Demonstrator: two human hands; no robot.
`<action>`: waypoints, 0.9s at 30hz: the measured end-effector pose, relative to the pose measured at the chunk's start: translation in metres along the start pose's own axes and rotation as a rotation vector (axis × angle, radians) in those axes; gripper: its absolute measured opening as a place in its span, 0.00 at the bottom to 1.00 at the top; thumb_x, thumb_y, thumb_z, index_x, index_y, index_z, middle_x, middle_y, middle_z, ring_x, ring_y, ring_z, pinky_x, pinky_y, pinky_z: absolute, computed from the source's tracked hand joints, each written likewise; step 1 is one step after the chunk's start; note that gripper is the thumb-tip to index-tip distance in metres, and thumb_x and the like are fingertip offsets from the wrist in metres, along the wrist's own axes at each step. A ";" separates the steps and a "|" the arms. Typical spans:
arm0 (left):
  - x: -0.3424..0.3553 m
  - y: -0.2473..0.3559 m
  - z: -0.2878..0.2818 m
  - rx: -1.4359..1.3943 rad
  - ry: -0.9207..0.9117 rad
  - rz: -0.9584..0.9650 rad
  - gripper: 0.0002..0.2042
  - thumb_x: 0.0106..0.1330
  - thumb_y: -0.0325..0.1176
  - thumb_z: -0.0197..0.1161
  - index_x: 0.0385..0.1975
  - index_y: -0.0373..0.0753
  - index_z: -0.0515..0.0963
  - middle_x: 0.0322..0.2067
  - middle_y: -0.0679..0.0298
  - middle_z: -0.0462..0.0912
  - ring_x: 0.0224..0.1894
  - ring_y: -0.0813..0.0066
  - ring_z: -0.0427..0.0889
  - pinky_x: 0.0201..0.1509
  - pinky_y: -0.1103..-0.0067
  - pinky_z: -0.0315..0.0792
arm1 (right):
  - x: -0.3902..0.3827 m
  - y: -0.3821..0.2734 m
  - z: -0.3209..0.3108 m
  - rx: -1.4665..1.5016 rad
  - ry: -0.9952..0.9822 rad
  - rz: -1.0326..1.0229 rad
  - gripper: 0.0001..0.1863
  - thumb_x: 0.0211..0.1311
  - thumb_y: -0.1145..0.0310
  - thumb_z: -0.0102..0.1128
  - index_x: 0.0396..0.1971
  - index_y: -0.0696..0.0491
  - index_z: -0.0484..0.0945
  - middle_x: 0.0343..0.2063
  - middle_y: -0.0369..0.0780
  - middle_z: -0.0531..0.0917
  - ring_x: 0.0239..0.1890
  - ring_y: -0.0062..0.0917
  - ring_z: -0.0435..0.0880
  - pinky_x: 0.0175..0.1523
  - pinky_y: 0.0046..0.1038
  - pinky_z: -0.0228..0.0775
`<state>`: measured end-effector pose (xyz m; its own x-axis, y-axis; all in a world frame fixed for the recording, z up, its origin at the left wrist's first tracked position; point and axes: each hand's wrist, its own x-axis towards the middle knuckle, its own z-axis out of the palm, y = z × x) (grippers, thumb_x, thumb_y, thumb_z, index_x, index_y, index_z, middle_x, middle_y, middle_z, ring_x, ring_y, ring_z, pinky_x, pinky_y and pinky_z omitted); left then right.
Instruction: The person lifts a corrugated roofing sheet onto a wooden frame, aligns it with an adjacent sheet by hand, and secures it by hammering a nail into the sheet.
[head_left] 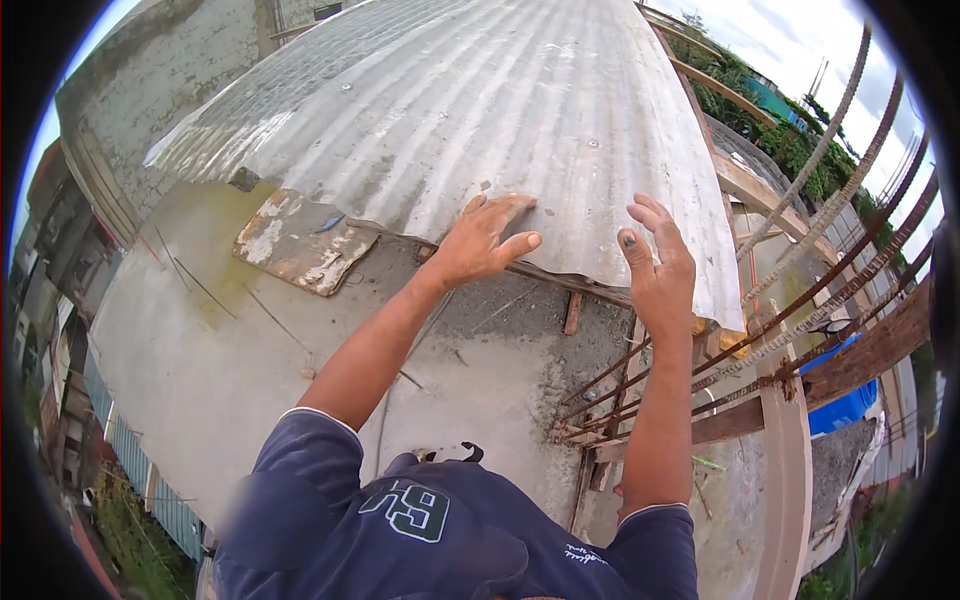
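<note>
A grey corrugated metal roofing sheet (480,110) spreads out ahead of me, its near edge uneven and resting over a wooden piece. My left hand (486,238) is over that near edge, fingers stretched out and thumb apart, holding nothing. To its right, my right hand (660,262) is raised near the sheet's right part, fingers spread and slightly curled, also with nothing in it. Whether either hand touches the sheet, I cannot tell. Beneath the edge on the left lies a worn plywood board (300,245), stained with whitish patches.
Several rusty rebar rods (800,340) slant upward at the right, beside a wooden beam (870,345). Past them is a blue container (845,395). A concrete slab (200,340) extends below me and to the left, with thin wires sticking up. A rough wall (170,110) stands at the far left.
</note>
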<state>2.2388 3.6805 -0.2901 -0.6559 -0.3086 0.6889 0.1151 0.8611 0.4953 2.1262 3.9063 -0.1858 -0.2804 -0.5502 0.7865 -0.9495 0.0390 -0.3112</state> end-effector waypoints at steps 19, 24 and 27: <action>-0.013 -0.168 -0.275 0.563 0.156 -0.217 0.35 0.70 0.65 0.47 0.63 0.42 0.74 0.70 0.57 0.65 0.76 0.49 0.50 0.75 0.49 0.45 | -0.004 0.028 0.094 -0.469 -0.342 0.045 0.22 0.66 0.63 0.57 0.58 0.52 0.78 0.66 0.44 0.72 0.70 0.41 0.65 0.73 0.40 0.50; -0.044 -0.237 -0.218 0.583 -0.237 -0.274 0.36 0.71 0.66 0.42 0.70 0.46 0.65 0.74 0.57 0.55 0.77 0.51 0.45 0.74 0.41 0.36 | 0.012 0.037 0.101 -0.348 -0.280 0.138 0.20 0.64 0.64 0.57 0.53 0.57 0.80 0.63 0.48 0.74 0.67 0.44 0.70 0.70 0.39 0.58; -0.050 -0.253 -0.218 0.461 -0.201 -0.282 0.36 0.71 0.64 0.44 0.72 0.46 0.61 0.74 0.55 0.54 0.78 0.53 0.43 0.74 0.41 0.35 | 0.028 0.022 0.109 -0.408 -0.307 0.134 0.21 0.63 0.64 0.58 0.52 0.59 0.80 0.62 0.50 0.75 0.65 0.45 0.72 0.69 0.40 0.61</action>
<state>2.4048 3.3902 -0.3347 -0.7480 -0.5076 0.4275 -0.3920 0.8577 0.3326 2.1131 3.8012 -0.2285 -0.4069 -0.7347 0.5428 -0.9030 0.4134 -0.1174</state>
